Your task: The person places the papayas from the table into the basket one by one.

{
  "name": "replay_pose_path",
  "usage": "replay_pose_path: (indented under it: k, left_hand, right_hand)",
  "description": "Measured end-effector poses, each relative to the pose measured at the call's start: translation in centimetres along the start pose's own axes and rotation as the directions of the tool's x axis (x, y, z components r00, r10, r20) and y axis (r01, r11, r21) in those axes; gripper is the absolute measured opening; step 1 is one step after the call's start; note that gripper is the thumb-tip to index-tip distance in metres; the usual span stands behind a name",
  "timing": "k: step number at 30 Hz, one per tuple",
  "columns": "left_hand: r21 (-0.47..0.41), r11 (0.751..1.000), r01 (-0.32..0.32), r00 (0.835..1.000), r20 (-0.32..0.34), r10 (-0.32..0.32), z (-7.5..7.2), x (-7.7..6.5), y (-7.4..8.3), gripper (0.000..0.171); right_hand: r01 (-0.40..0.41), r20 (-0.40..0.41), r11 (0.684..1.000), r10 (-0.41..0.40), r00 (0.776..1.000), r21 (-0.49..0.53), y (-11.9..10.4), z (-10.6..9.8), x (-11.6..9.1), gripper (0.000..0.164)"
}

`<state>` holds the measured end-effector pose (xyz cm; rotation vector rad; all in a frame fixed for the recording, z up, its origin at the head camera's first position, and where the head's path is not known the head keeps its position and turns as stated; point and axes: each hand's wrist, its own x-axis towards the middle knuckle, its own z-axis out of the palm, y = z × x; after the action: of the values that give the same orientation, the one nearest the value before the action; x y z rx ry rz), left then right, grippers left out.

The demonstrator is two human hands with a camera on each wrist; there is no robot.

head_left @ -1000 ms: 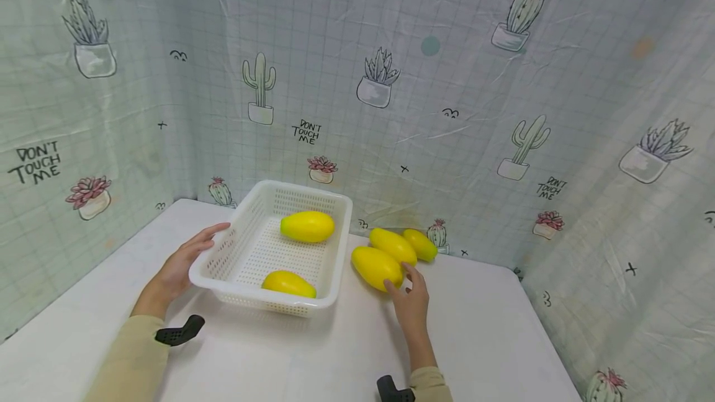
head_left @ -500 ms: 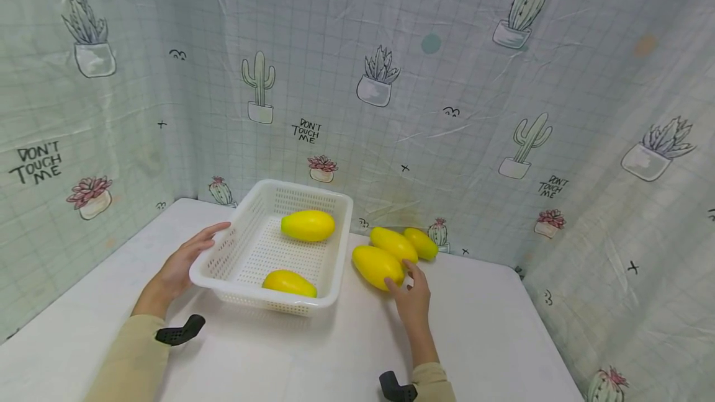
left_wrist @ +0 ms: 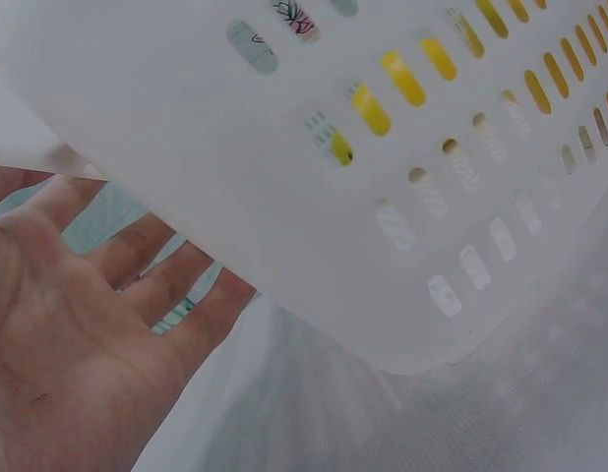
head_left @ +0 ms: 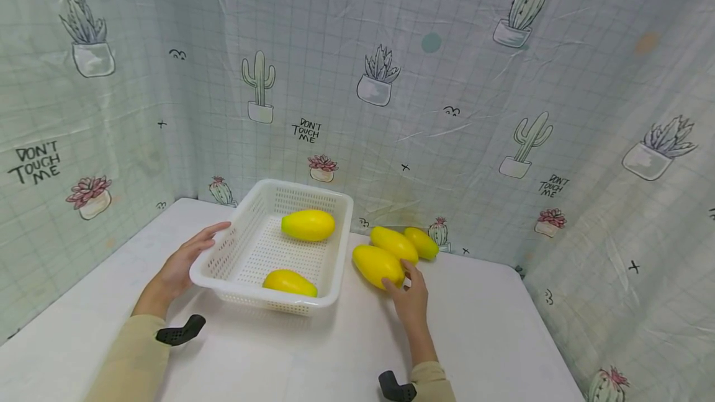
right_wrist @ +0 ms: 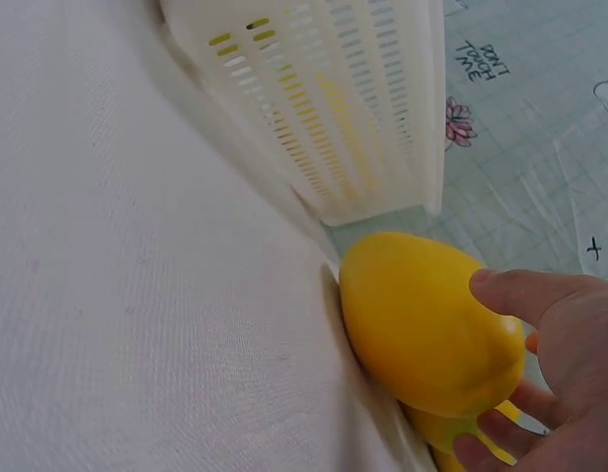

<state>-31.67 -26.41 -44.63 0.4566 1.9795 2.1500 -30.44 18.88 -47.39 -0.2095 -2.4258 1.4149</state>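
Observation:
In the head view, a white perforated plastic basket (head_left: 257, 290) stands left of centre. Inside lie two yellow papayas, one at the back (head_left: 310, 226) and one at the front (head_left: 289, 282). My left hand (head_left: 181, 265) touches the basket's left side, fingers fairly straight; the left wrist view shows the palm (left_wrist: 68, 334) with some fingertips hidden behind the wall. Right of the basket, my right hand (head_left: 411, 299) holds the near end of a papaya (head_left: 375, 264), thumb on one side and fingers on the other. That papaya (right_wrist: 422, 324) still lies on the table.
Two more papayas lie behind the held one, a middle one (head_left: 393, 244) and a smaller, green-tipped one (head_left: 421, 243). The white-covered table (head_left: 480, 327) meets a cactus-print curtain (head_left: 447, 160) at the back and sides.
The right thumb has shifted slightly closer against the papaya. The left hand, the basket and the papayas stay practically where they were.

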Motion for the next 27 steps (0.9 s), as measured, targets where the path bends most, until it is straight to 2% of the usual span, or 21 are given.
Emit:
replay_pose_path:
  k: [19,27]
  left_hand:
    - [0.026,1.0,-0.009,1.0,-0.002,0.009,0.09,-0.01,-0.06,0.048]
    - [0.053,0.999,-0.004,1.0,-0.03,0.006,0.16,0.08,-0.07,0.047]
  right_hand:
    - [-0.003,0.012,1.0,0.003,1.0,0.006,0.62,0.72,0.36,0.064]
    - [-0.01,0.014,1.0,0.009,1.0,0.027,0.59,0.89,0.34,0.066]
